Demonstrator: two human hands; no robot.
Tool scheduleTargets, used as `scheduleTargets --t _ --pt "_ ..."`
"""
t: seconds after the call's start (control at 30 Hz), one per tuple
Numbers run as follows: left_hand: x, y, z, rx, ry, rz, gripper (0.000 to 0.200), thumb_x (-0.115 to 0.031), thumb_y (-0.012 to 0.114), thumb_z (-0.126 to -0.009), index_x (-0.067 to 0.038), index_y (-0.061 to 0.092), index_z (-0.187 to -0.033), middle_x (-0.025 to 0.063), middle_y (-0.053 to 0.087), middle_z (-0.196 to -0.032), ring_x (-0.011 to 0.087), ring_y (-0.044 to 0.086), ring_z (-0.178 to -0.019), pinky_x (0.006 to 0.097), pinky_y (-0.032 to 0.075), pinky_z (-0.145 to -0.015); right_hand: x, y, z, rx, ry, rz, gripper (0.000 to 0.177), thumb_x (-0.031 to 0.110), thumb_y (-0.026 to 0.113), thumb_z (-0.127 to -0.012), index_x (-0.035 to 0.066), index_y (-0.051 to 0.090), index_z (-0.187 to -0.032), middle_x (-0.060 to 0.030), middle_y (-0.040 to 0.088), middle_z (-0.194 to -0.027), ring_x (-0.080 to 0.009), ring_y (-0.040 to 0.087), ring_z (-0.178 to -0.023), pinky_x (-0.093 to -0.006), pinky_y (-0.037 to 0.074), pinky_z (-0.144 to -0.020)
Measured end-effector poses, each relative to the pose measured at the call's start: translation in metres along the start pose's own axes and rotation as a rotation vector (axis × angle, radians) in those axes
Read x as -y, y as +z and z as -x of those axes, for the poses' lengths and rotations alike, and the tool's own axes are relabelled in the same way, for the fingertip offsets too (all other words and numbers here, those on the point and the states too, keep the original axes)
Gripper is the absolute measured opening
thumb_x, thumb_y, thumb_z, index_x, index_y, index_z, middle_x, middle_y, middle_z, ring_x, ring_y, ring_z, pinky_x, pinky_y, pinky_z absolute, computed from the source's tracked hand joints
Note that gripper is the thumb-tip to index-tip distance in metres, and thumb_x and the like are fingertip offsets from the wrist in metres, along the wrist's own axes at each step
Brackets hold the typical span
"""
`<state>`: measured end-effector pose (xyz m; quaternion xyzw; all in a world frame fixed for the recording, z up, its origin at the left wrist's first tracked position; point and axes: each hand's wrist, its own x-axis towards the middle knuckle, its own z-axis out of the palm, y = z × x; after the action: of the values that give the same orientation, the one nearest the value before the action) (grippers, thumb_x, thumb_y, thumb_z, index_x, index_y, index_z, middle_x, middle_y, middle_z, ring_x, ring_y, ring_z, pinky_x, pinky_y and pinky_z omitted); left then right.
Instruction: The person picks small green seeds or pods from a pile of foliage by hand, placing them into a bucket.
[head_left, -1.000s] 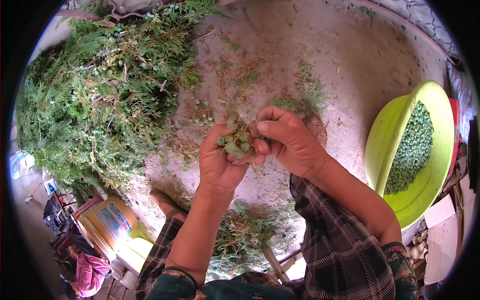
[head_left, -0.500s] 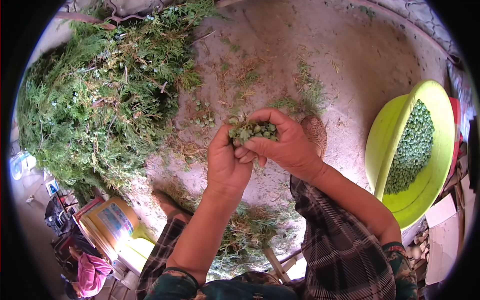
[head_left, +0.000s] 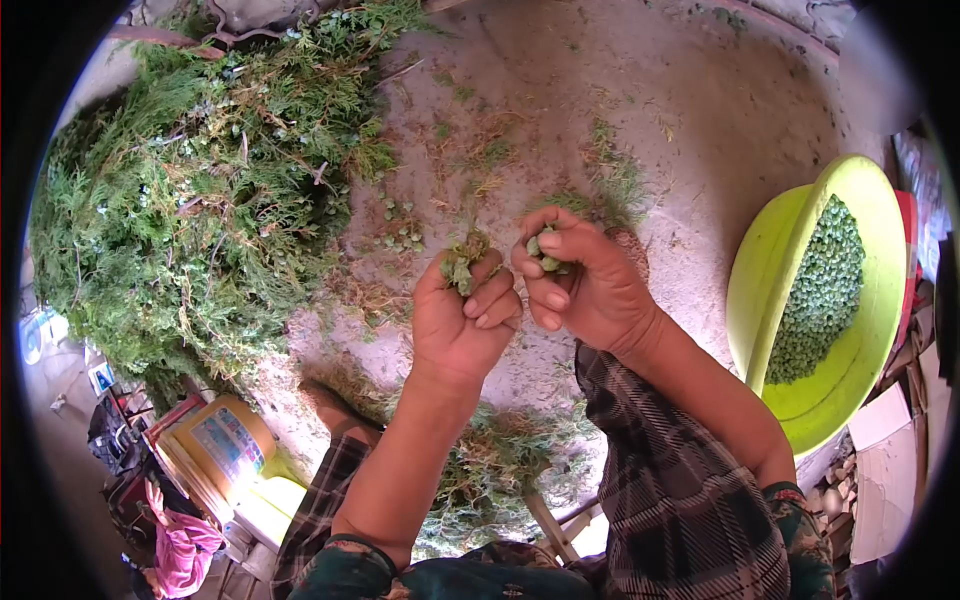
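Note:
My left hand (head_left: 463, 325) is closed around a small sprig of greenery (head_left: 462, 266), which sticks up between thumb and fingers. Close beside it, my right hand (head_left: 595, 275) curls around a few green cones (head_left: 546, 256), partly hidden by the fingers. A small gap separates the two hands, which are held above the floor between my knees. To the right stands a lime-yellow basin (head_left: 757, 262), tilted in view, with a heap of similar green cones (head_left: 818, 300) in it.
A large pile of cut evergreen branches (head_left: 200, 190) fills the left side. Loose clippings (head_left: 500, 470) lie below my hands and across the floor (head_left: 560, 110). At lower left are a yellow bucket (head_left: 235, 440) and a person in pink (head_left: 188, 550). Cardboard (head_left: 885, 490) lies at lower right.
My hands have moved apart from being together over the sprig. The right hand has come away with some green cones, while the left keeps the sprig.

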<state>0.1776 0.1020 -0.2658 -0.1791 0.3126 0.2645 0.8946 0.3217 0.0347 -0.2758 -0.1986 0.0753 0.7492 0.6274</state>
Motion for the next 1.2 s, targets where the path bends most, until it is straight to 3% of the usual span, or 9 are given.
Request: scheduleTargets --t 0.1,0.23,0.33,0.47,0.53,0.63,0.87,1.1,1.2 --pt "-0.004 -0.004 -0.003 -0.019 0.053 -0.103 0.010 -0.014 0.045 -0.086 -0.007 0.048 -0.080 0.0005 0.040 -0.060 0.0086 0.033 -0.042 0.0224 0.025 -0.036 0.023 0.005 0.014 0.005 -0.106 -0.093 0.020 0.018 0.053 -0.085 0.001 0.052 -0.095 -0.0080 0.055 -0.078 -0.0144 0.050 -0.053 -0.0298 0.047 -0.043" --pt "-0.004 -0.001 0.001 -0.095 0.160 -0.326 0.007 -0.011 0.044 -0.087 -0.007 0.049 -0.090 -0.0002 0.042 -0.062 0.0073 0.032 -0.042 0.0210 0.026 -0.037 0.080 0.010 0.070 0.723 -0.446 -0.585 0.022 0.019 0.043 -0.089 0.001 0.052 -0.098 -0.0109 0.056 -0.078 -0.0159 0.055 -0.056 -0.0293 0.045 -0.037" --pt "0.006 0.004 0.003 -0.143 0.272 -0.496 0.009 -0.008 0.045 -0.085 -0.009 0.050 -0.093 -0.0010 0.043 -0.063 0.0067 0.032 -0.042 0.0200 0.026 -0.037 0.073 0.000 0.085 0.795 -0.543 -0.951 0.028 0.022 0.039 -0.092 -0.001 0.050 -0.103 -0.0118 0.057 -0.078 -0.0162 0.054 -0.051 -0.0268 0.044 -0.034" --pt "0.012 0.007 0.006 -0.165 0.320 -0.658 0.012 -0.007 0.045 -0.085 -0.009 0.050 -0.095 -0.0019 0.043 -0.063 0.0060 0.032 -0.042 0.0197 0.025 -0.038 0.034 0.000 0.058 0.058 -0.248 -0.065 0.023 0.026 0.048 -0.093 0.006 0.050 -0.103 -0.0075 0.057 -0.077 -0.0123 0.056 -0.058 -0.0249 0.046 -0.045" --pt "0.013 0.010 0.006 -0.221 0.386 -0.742 0.014 -0.005 0.044 -0.085 -0.009 0.050 -0.097 -0.0016 0.045 -0.067 0.0054 0.035 -0.046 0.0194 0.028 -0.040 0.018 0.011 0.034 -0.247 -0.343 1.141 0.039 0.032 0.065 -0.081 0.003 0.052 -0.106 -0.0093 0.059 -0.082 -0.0165 0.058 -0.063 -0.0275 0.047 -0.060" --pt "0.015 0.008 0.010 -0.211 0.537 -1.112 0.013 -0.005 0.043 -0.084 -0.007 0.048 -0.097 -0.0005 0.048 -0.072 0.0050 0.039 -0.052 0.0187 0.031 -0.044 0.012 0.033 0.018 -0.185 -0.318 1.384 0.039 0.014 0.071 -0.076 0.004 0.052 -0.108 -0.0048 0.057 -0.091 -0.0105 0.058 -0.071 -0.0218 0.046 -0.061" --pt "0.015 0.018 0.017 -0.134 0.483 -0.954 0.007 -0.006 0.046 -0.085 -0.005 0.045 -0.092 0.0003 0.048 -0.073 0.0046 0.041 -0.054 0.0177 0.031 -0.044 0.000 0.024 -0.002 0.115 -0.414 1.239 0.024 0.010 0.068 -0.079 0.003 0.056 -0.099 -0.0049 0.057 -0.096 -0.0077 0.058 -0.069 -0.0220 0.047 -0.059" --pt "-0.027 0.013 0.016 -0.354 0.619 -0.877 0.009 -0.009 0.048 -0.085 -0.005 0.048 -0.093 -0.0012 0.044 -0.060 0.0049 0.033 -0.045 0.0198 0.025 -0.038 0.007 0.017 0.015 -0.476 -0.258 0.679 0.008 0.006 0.057 -0.085 0.004 0.053 -0.092 -0.0051 0.052 -0.076 -0.0052 0.046 -0.048 -0.0216 0.038 -0.036" --pt "-0.052 0.002 0.014 -0.385 0.640 -0.741 0.009 -0.007 0.048 -0.086 -0.005 0.049 -0.094 -0.0008 0.045 -0.059 0.0056 0.032 -0.042 0.0200 0.024 -0.036 0.029 0.008 0.030 -0.329 -0.370 0.379 0.013 0.015 0.052 -0.088 0.004 0.051 -0.096 -0.0059 0.054 -0.074 -0.0096 0.048 -0.046 -0.0229 0.042 -0.038"
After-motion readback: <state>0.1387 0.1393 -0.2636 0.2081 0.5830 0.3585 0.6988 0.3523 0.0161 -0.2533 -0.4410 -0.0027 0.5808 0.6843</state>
